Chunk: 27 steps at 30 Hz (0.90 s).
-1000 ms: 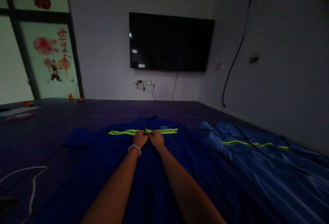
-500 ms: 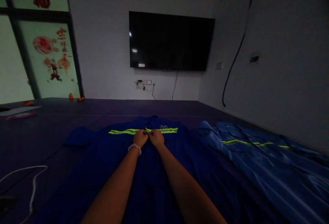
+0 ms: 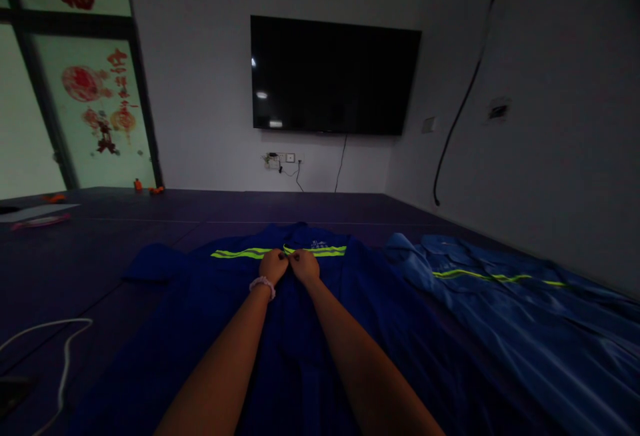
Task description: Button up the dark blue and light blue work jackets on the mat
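Observation:
A dark blue work jacket (image 3: 220, 289) with a yellow-green reflective stripe across the chest lies spread out in front of me. My left hand (image 3: 273, 264), with a pink scrunchie (image 3: 263, 285) on the wrist, is closed on the jacket's front opening at the stripe. Right beside it, my right hand (image 3: 305, 267) pinches the other side of the same opening, just below the white lettering (image 3: 319, 245). The fingertips of both hands nearly meet. Whatever small part of the placket lies between them is hidden by the fingers.
To the right lies a lighter blue garment (image 3: 480, 303) with a yellow-green stripe. A white cable (image 3: 67, 363) curves over the purple floor at left. A pink-rimmed object (image 3: 43, 221) and orange toys (image 3: 156, 190) lie farther off. A television (image 3: 335, 76) hangs on the far wall.
Both hands stay closed on the jacket front at the stripe, with almost no movement. The view has tilted very slightly.

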Tool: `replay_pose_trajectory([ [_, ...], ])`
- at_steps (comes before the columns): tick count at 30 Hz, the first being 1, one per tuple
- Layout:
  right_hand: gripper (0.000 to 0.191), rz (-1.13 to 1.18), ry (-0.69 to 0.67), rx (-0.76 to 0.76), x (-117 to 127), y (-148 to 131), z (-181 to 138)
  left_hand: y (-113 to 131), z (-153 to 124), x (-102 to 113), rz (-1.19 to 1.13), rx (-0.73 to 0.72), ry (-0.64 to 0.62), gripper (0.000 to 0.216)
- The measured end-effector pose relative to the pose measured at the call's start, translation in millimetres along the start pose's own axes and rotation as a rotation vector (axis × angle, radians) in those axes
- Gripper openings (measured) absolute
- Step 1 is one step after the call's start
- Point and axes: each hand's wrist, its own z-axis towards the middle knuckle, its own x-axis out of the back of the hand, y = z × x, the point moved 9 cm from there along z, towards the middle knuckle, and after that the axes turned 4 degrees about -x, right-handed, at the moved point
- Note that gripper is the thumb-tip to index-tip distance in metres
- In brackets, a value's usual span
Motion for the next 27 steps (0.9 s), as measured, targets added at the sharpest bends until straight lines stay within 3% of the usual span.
replay_pose_trajectory([
  [27,0.021,0.009,-0.006,-0.006,-1.6,1.5,1.2,1.7,-0.3,0.9,0.027,-0.007,0.004,0.017],
])
